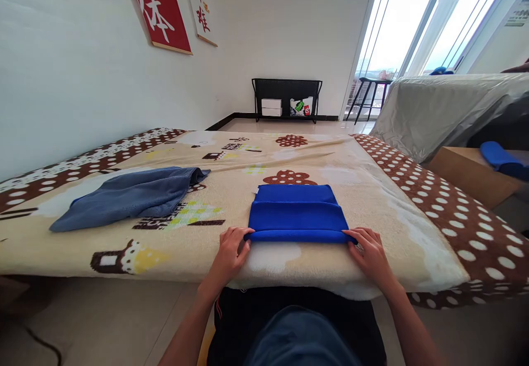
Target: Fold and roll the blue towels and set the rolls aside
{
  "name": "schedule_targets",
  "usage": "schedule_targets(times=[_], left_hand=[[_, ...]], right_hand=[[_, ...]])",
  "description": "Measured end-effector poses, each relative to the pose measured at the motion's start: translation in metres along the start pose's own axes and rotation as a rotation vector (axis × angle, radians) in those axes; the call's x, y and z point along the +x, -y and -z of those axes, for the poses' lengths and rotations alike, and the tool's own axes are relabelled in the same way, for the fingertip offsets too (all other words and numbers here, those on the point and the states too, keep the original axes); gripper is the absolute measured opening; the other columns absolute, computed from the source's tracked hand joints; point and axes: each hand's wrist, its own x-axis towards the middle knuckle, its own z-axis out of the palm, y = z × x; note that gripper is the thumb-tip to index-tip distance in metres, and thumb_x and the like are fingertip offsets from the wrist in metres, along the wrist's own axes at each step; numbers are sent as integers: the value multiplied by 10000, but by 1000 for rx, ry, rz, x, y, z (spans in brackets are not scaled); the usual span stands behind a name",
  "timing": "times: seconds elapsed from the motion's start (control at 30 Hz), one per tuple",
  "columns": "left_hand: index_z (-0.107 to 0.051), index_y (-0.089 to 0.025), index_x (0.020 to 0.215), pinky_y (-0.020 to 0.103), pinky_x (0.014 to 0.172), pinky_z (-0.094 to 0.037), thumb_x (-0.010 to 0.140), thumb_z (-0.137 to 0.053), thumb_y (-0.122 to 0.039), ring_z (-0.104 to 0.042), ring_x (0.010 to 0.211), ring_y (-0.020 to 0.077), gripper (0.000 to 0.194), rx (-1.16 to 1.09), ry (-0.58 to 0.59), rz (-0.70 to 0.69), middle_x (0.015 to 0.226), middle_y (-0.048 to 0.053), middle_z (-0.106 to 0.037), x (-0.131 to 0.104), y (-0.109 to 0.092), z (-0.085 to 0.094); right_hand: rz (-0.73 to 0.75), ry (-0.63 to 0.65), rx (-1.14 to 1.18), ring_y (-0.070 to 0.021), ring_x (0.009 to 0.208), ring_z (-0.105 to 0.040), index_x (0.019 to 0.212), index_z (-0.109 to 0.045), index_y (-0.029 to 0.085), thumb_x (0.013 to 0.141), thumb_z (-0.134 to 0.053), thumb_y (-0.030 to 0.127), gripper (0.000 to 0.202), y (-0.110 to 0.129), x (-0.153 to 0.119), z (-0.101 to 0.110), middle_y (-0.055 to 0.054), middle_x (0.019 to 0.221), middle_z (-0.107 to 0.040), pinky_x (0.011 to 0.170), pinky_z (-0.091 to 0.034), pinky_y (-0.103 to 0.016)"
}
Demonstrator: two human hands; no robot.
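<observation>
A bright blue folded cloth [295, 214] lies on the patterned blanket [231, 189] in front of me, with a small white tag at its left side. Its near edge is turned over in a narrow roll, and a crease runs across it farther back. My left hand [233, 249] pinches the left end of that roll between thumb and fingers. At the opposite end, my right hand [369, 250] grips the roll in the same way. To the left, apart from both hands, a grey-blue garment [132, 198] is spread out; its exact kind is unclear.
The blanket has a brown polka-dot border [438, 200]. Beyond it, a black rack [286, 87] stands by the wall. On the right are a cardboard box [471, 173] with a blue item on it, a sheet-covered piece of furniture [446, 101] and a stool [370, 90].
</observation>
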Motion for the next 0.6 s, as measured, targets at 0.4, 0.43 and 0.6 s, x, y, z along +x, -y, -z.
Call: schedule_targets(times=[0.4, 0.43, 0.6], left_hand=[[-574, -224, 1037, 388, 900, -454, 957, -394, -313, -580, 956, 223, 216, -104, 12, 135, 992, 56, -665, -8, -6, 12], [-569, -223, 1032, 384, 893, -451, 958, -387, -307, -585, 946, 218, 214, -93, 15, 133, 987, 51, -669, -8, -5, 13], [-570, -217, 1022, 431, 927, -391, 935, -394, -246, -609, 921, 216, 198, 71, 48, 113, 973, 43, -680, -5, -8, 8]], right_hand=[[-65, 65, 123, -215, 960, -591, 1117, -641, 232, 970, -386, 279, 298, 13, 2, 17, -57, 977, -675, 896, -429, -375], [-76, 73, 124, -212, 950, -590, 1105, -641, 230, 970, -378, 267, 298, 15, 3, 17, -55, 963, -673, 893, -427, -371], [-114, 46, -46, -232, 961, -583, 1021, -652, 213, 930, -439, 240, 233, 22, 8, 9, -56, 958, -679, 907, -406, -399]])
